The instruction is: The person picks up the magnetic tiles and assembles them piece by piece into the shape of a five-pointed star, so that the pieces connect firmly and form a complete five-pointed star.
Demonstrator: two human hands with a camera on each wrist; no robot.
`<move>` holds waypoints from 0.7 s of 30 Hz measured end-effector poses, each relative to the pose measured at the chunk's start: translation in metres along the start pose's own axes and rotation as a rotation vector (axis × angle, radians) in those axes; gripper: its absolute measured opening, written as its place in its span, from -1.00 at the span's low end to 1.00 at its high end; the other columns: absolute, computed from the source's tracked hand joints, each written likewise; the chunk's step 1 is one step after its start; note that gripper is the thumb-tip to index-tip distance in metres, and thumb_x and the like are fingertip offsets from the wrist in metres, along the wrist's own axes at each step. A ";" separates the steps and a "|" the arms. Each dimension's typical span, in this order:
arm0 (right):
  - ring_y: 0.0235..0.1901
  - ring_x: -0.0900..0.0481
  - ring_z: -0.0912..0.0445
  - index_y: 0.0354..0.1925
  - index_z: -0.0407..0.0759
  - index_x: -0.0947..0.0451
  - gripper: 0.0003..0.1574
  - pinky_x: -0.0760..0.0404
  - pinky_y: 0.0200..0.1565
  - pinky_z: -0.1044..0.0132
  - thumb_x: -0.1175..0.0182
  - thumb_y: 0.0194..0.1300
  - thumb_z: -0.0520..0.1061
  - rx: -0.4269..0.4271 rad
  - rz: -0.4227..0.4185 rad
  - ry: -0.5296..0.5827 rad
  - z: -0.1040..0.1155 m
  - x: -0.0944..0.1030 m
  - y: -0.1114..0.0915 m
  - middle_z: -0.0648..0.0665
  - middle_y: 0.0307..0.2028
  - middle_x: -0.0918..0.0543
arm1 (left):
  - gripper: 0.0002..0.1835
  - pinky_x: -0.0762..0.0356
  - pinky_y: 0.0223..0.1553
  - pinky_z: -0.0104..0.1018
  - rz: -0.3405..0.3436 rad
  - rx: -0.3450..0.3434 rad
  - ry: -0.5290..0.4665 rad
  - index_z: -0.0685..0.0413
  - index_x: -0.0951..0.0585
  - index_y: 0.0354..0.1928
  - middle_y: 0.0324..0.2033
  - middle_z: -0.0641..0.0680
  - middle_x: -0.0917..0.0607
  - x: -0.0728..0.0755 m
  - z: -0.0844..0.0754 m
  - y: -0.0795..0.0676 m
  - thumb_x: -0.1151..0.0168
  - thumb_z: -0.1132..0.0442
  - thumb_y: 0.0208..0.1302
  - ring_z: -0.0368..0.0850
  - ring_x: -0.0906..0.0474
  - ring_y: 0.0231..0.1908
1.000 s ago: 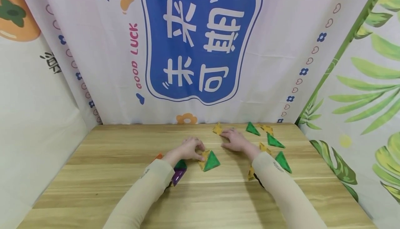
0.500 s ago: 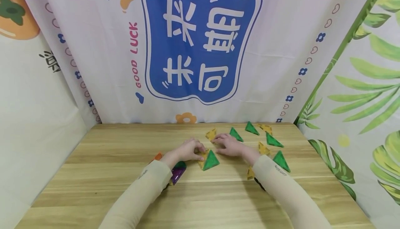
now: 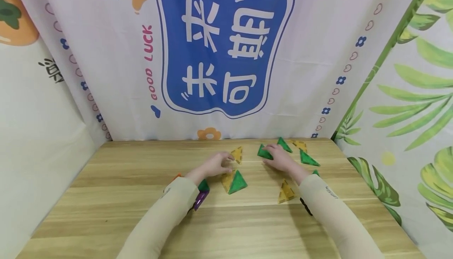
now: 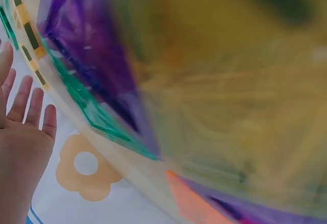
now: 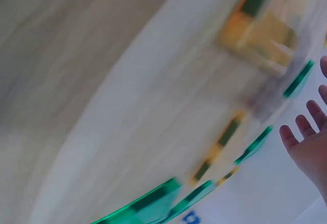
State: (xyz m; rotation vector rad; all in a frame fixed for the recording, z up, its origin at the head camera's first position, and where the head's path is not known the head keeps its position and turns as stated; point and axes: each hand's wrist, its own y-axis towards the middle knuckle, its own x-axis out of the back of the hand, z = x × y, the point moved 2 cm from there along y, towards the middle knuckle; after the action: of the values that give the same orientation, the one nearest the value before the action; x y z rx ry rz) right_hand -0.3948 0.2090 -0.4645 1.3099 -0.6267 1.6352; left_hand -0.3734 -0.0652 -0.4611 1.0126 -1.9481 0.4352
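In the head view my left hand (image 3: 213, 164) has its fingertips at the left edge of a yellow triangular magnetic tile (image 3: 238, 155). Just below lie another yellow triangular tile (image 3: 226, 181) and a green one (image 3: 238, 182), side by side. My right hand (image 3: 281, 160) reaches over a green triangular tile (image 3: 264, 152), fingers and thumb at its right side. In the left wrist view my left hand (image 4: 25, 132) shows extended fingers. Loosely spread fingers of my right hand (image 5: 311, 142) appear in the right wrist view.
Under the left forearm, purple (image 3: 201, 200), green (image 3: 203, 185) and orange (image 3: 176, 177) tiles show partly. Right of the right hand lie green (image 3: 284, 145), yellow (image 3: 300, 146) and green (image 3: 309, 158) tiles. A yellow tile (image 3: 286, 193) sits beside the right sleeve. A printed curtain borders the wooden table (image 3: 226, 227).
The upper yellow tile moved left and nearer, and my right hand left it for the green tile to the right. My left hand rose from the lower yellow tile to the upper one.
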 end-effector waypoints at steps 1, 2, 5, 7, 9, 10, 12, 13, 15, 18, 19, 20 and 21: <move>0.25 -0.23 -0.33 0.24 -0.29 -0.37 -0.35 -0.26 0.22 -0.21 -0.23 0.27 -0.04 -0.005 0.009 -0.001 -0.004 0.000 -0.002 -0.41 0.25 -0.33 | -0.54 -0.32 0.23 0.00 -0.009 0.001 0.019 0.16 -0.52 0.11 0.12 0.13 -0.54 0.000 0.000 0.002 -0.33 0.18 0.17 0.10 -0.41 0.17; 0.24 -0.23 -0.33 0.24 -0.28 -0.37 -0.35 -0.25 0.22 -0.21 -0.23 0.27 -0.03 -0.009 0.021 -0.001 -0.008 0.001 -0.004 -0.40 0.25 -0.33 | -0.52 -0.29 0.25 0.01 -0.012 0.003 0.036 0.16 -0.51 0.12 0.14 0.13 -0.53 0.000 0.000 0.005 -0.32 0.17 0.18 0.10 -0.39 0.19; 0.23 -0.27 -0.30 0.23 -0.26 -0.40 -0.40 -0.26 0.22 -0.19 -0.19 0.30 -0.02 0.003 0.052 -0.007 -0.015 0.001 -0.007 -0.37 0.24 -0.37 | -0.50 -0.18 0.29 0.08 -0.024 0.016 0.086 0.12 -0.50 0.16 0.18 0.13 -0.50 -0.002 0.001 0.012 -0.30 0.13 0.20 0.11 -0.33 0.24; 0.22 -0.30 -0.28 0.21 -0.24 -0.42 -0.44 -0.27 0.22 -0.17 -0.17 0.32 -0.03 0.015 0.067 -0.014 -0.017 0.000 -0.008 -0.34 0.22 -0.41 | -0.49 -0.13 0.31 0.11 -0.017 0.032 0.107 0.09 -0.48 0.19 0.21 0.12 -0.48 -0.003 0.003 0.016 -0.29 0.10 0.21 0.11 -0.29 0.27; 0.21 -0.32 -0.25 0.20 -0.23 -0.44 -0.47 -0.28 0.22 -0.15 -0.15 0.33 -0.03 0.030 0.075 -0.028 -0.017 0.000 -0.007 -0.31 0.21 -0.44 | -0.46 -0.09 0.32 0.13 -0.001 0.046 0.123 0.07 -0.46 0.21 0.24 0.12 -0.45 -0.005 0.004 0.019 -0.28 0.08 0.22 0.11 -0.26 0.30; 0.22 -0.33 -0.24 0.19 -0.22 -0.45 -0.48 -0.28 0.23 -0.13 -0.15 0.33 -0.03 0.034 0.079 -0.027 -0.016 0.000 -0.007 -0.29 0.21 -0.45 | -0.45 -0.08 0.32 0.14 0.009 0.051 0.124 0.07 -0.46 0.22 0.26 0.12 -0.43 -0.006 0.004 0.020 -0.28 0.07 0.22 0.11 -0.24 0.31; 0.22 -0.34 -0.22 0.18 -0.22 -0.46 -0.49 -0.29 0.24 -0.11 -0.15 0.33 -0.04 0.044 0.087 -0.020 -0.015 0.000 -0.005 -0.27 0.20 -0.47 | -0.42 -0.06 0.33 0.15 0.032 0.062 0.122 0.08 -0.44 0.25 0.29 0.13 -0.40 -0.007 0.005 0.021 -0.28 0.06 0.22 0.12 -0.21 0.33; 0.22 -0.35 -0.20 0.17 -0.21 -0.47 -0.50 -0.29 0.24 -0.11 -0.15 0.33 -0.04 0.051 0.091 -0.017 -0.014 0.000 -0.004 -0.26 0.20 -0.47 | -0.41 -0.04 0.33 0.16 0.045 0.065 0.122 0.09 -0.43 0.26 0.30 0.13 -0.39 -0.008 0.005 0.022 -0.28 0.05 0.22 0.11 -0.19 0.34; 0.22 -0.36 -0.18 0.15 -0.19 -0.49 -0.52 -0.28 0.26 -0.08 -0.16 0.33 -0.03 0.052 0.103 -0.004 -0.013 0.000 -0.003 -0.24 0.20 -0.48 | -0.39 -0.02 0.33 0.19 0.065 0.066 0.117 0.10 -0.42 0.28 0.31 0.13 -0.37 -0.008 0.006 0.023 -0.27 0.04 0.22 0.12 -0.16 0.35; 0.21 -0.38 -0.16 0.10 -0.15 -0.53 -0.56 -0.31 0.24 -0.06 -0.18 0.31 0.00 0.061 0.112 0.008 -0.010 -0.001 -0.002 -0.21 0.19 -0.49 | -0.40 -0.03 0.34 0.15 0.090 0.051 0.129 0.14 -0.42 0.27 0.32 0.13 -0.36 -0.007 0.007 0.025 -0.25 0.04 0.24 0.12 -0.16 0.36; 0.20 -0.38 -0.16 0.08 -0.14 -0.54 -0.57 -0.32 0.23 -0.06 -0.20 0.30 0.01 0.059 0.114 0.015 -0.008 -0.001 -0.001 -0.20 0.18 -0.50 | -0.41 -0.03 0.35 0.12 0.096 0.048 0.132 0.14 -0.42 0.27 0.32 0.14 -0.36 -0.006 0.007 0.024 -0.24 0.04 0.25 0.11 -0.16 0.35; 0.20 -0.38 -0.16 0.05 -0.12 -0.55 -0.58 -0.32 0.23 -0.05 -0.21 0.28 0.04 0.052 0.116 0.022 -0.006 -0.001 -0.001 -0.19 0.18 -0.50 | -0.41 -0.04 0.36 0.09 0.102 0.046 0.133 0.15 -0.42 0.26 0.32 0.14 -0.35 -0.005 0.007 0.023 -0.24 0.04 0.25 0.11 -0.16 0.36; 0.19 -0.38 -0.16 0.00 -0.10 -0.57 -0.60 -0.32 0.23 -0.06 -0.23 0.26 0.06 0.046 0.117 0.032 -0.004 -0.002 0.000 -0.18 0.17 -0.51 | -0.42 -0.05 0.36 0.05 0.105 0.045 0.138 0.15 -0.43 0.26 0.32 0.14 -0.35 -0.004 0.007 0.022 -0.24 0.04 0.25 0.10 -0.16 0.36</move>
State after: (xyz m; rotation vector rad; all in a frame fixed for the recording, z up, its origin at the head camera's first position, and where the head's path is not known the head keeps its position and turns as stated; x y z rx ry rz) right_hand -0.3965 0.2123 -0.4676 1.2984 -0.6600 1.7713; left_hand -0.3934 -0.0542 -0.4660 0.8876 -1.8804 0.5949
